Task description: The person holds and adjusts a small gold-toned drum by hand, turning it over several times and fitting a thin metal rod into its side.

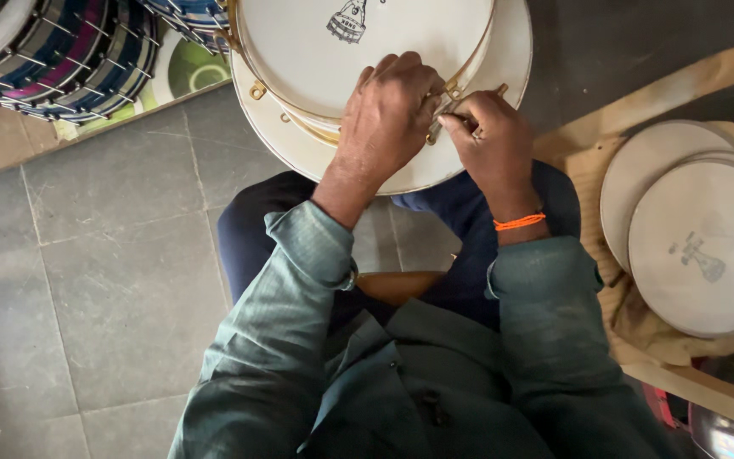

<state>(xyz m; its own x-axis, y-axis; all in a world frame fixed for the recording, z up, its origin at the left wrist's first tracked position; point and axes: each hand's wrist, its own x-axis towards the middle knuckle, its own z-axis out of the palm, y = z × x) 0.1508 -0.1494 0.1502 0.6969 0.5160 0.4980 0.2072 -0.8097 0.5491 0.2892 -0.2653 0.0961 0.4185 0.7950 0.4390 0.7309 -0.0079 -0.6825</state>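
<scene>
A round drum with a white skin [324, 51] and brass rim hooks rests on a larger white drum head [299, 149], propped over my knees. My left hand [388, 115] lies palm down on the near rim of the drum, fingers curled over its edge. My right hand [490, 140] is closed on a small metal tool [445, 110] set against a hook at the rim, right beside my left fingers. An orange thread band [520, 222] circles my right wrist. The tool's tip is hidden between my hands.
Stacked drums with striped, coloured sides [70, 51] stand at the upper left on the grey tiled floor [112, 272]. To the right, two loose white drum skins [698, 246] lie on tan cloth [639, 327] over a wooden board.
</scene>
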